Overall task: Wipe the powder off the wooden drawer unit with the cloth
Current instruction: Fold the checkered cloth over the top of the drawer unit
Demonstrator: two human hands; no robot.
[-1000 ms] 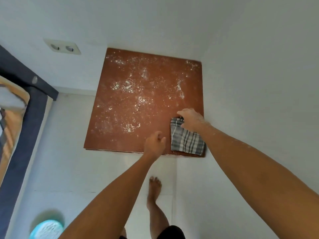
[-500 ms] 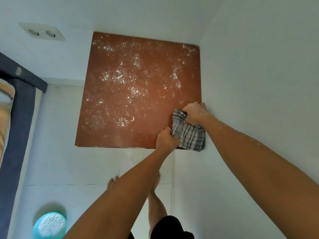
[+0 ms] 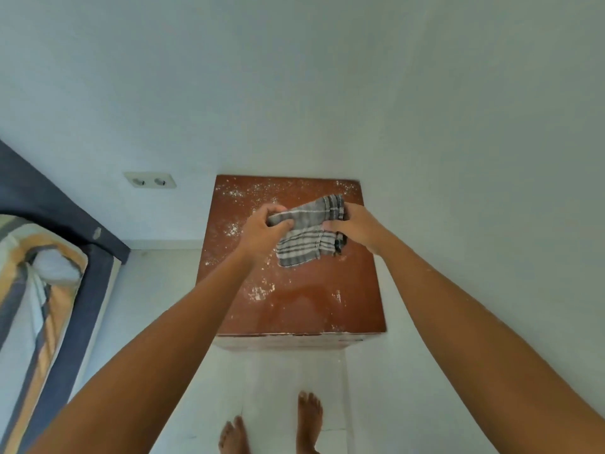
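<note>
1. Walls (image 3: pixel 294 77), pale and plain, fill the upper view and meet in a corner; a double wall socket (image 3: pixel 150 180) sits at about 10 o'clock from the drawer unit.
2. Floor tiles (image 3: pixel 157 290), light in colour, run from 6 to 9 o'clock, with two bare feet (image 3: pixel 309 417) at 6 o'clock.
3. Bed (image 3: pixel 42 283) with a dark frame and striped orange bedding lies along the 9 o'clock edge.
4. Wooden drawer unit (image 3: pixel 304 306) stands in the corner at the centre, its right side close against the wall. Its top is reddish brown.
5. Powder (image 3: pixel 233 228) is scattered in white specks over the top, thickest toward 12 o'clock and the left side, with more near the front edge.
6. Cloth (image 3: pixel 304 239), grey with dark and white stripes, is held above the far half of the top, partly folded, its lower part hanging loose.
7. Left hand (image 3: pixel 262 232) grips the cloth's left end with curled fingers.
8. Right hand (image 3: pixel 355 226) pinches the cloth's right end, thumb on top.
</note>
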